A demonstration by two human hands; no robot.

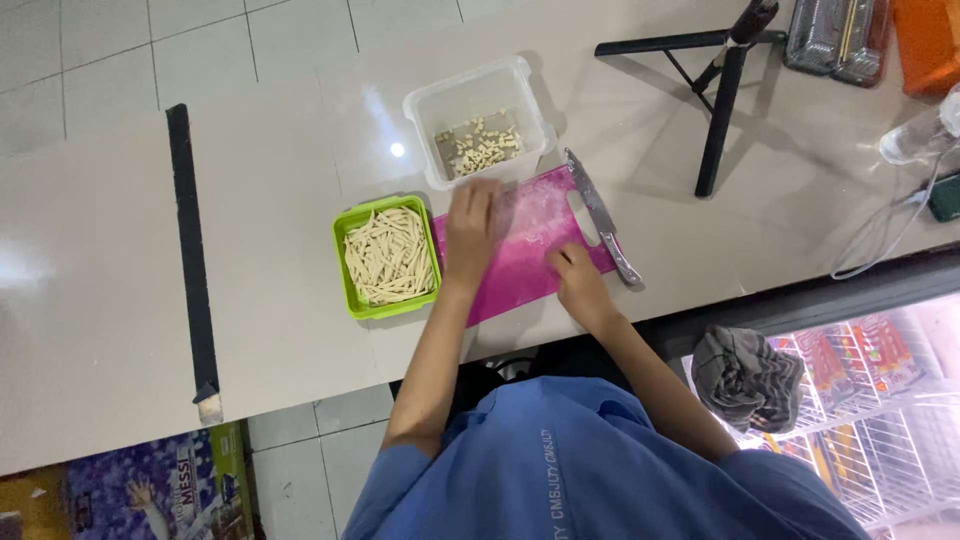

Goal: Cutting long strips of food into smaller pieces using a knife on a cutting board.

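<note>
The person stands at the pale desk (120, 260) with a pink cutting board (530, 250) square in front of them, angled a little so it lines up with both forearms. The left hand (470, 228) lies flat on the near-left part of the board, its fingers (478, 200) spread and released, holding nothing; it looks a touch blurred, so I cannot tell whether it presses or sweeps. The right hand (578, 280) rests on the board's right end, fingers curled loosely against the surface and gripping nothing, as far as I can see; it seems placed there to steady the board.

A knife (600, 215) lies along the board's far right edge, blade pointing away, just beside the right hand but not touched, parked where it can be picked up again. A green tray (345, 262) full of pale strips (388, 255) sits touching the board's left edge, close to the left hand. A clear tub (478, 95) with small pale cut pieces (480, 148) stands at the board's far edge, within easy reach. A black tripod (722, 100) stands well off to the right.
</note>
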